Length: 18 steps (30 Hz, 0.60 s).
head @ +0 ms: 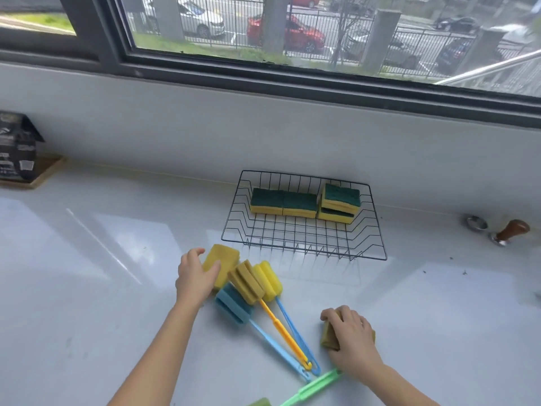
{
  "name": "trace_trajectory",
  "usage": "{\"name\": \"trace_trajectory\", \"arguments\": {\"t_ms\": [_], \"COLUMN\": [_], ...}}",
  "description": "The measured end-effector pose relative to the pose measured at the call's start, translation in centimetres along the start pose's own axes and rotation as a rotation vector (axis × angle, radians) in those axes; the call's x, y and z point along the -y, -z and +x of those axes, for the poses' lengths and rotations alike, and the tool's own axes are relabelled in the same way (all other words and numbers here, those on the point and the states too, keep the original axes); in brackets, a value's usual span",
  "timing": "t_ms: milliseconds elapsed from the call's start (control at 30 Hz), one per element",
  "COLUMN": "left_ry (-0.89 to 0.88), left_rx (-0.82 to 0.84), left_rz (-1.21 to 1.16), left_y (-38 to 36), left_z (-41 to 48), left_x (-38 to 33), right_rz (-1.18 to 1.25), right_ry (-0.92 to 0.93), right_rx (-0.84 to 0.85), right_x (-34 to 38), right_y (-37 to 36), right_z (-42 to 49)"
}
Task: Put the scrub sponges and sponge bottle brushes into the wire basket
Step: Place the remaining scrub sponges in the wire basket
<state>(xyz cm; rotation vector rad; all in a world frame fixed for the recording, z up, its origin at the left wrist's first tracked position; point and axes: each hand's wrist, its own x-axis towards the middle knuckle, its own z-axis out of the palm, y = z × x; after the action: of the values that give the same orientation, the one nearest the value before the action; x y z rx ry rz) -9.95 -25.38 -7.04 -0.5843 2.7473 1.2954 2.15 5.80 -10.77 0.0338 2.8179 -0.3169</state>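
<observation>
White glossy countertop under a big window, cars parked outside, nothing fancy. Against the far wall sits the black wire basket, and it already has green-topped yellow scrub sponges in it: two lying side by side along the back, plus two more stacked at the right end. So four are in, by my count.

What's left is all on the near side of the basket. The left hand is closed around a yellow sponge block just shy of the basket's near-left corner, thumb on top. Right next to it is a fan of sponge bottle brushes: a blue-headed one with a blue handle, an olive-headed one on an orange handle and a yellow-headed one with a blue handle, handles crossing toward the near side. The right hand is clamped over an olive sponge lying on the counter, and a green plastic handle pokes out from the bottom edge below it.

I'd say about halfway, with no brushes in yet.

Off to the far right there's a wooden-handled tamper thing, not part of this.
</observation>
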Motion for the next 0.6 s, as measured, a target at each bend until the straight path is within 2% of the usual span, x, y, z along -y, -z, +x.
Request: {"name": "trace_trajectory", "arguments": {"t_ms": [67,167,233,300,400,500,600], "left_ry": [0.068,0.202,0.203,0.205,0.286,0.349,0.346], "left_rx": [0.078,0.213,0.229,0.204,0.149,0.007,-0.047], "left_rz": [-0.008,-0.148,0.032,0.118,-0.078,-0.322,-0.273], "left_y": [-1.0,-2.7,-3.5,-3.6,-2.7,-1.2,-0.2], "left_z": [2.2,4.0,4.3,4.4,4.3,2.5,0.1], "left_x": [-0.1,-0.1,0.4,0.6,1.1,2.2,3.8], "right_rz": [0.088,0.169,0.116,0.043,0.011,0.012,0.094], "right_ry": [-0.049,-0.111,-0.108,-0.092,-0.089,-0.078,-0.086], "right_rx": [0.008,0.022,0.014,-0.009,-0.028,-0.048,-0.098], "right_x": [0.7,1.4,1.7,1.9,2.0,1.8,2.1], "right_y": [0.2,0.5,0.4,0.2,-0.3,-0.6,-0.5], "right_z": [0.2,0.5,0.5,0.5,0.5,0.4,0.3]}}
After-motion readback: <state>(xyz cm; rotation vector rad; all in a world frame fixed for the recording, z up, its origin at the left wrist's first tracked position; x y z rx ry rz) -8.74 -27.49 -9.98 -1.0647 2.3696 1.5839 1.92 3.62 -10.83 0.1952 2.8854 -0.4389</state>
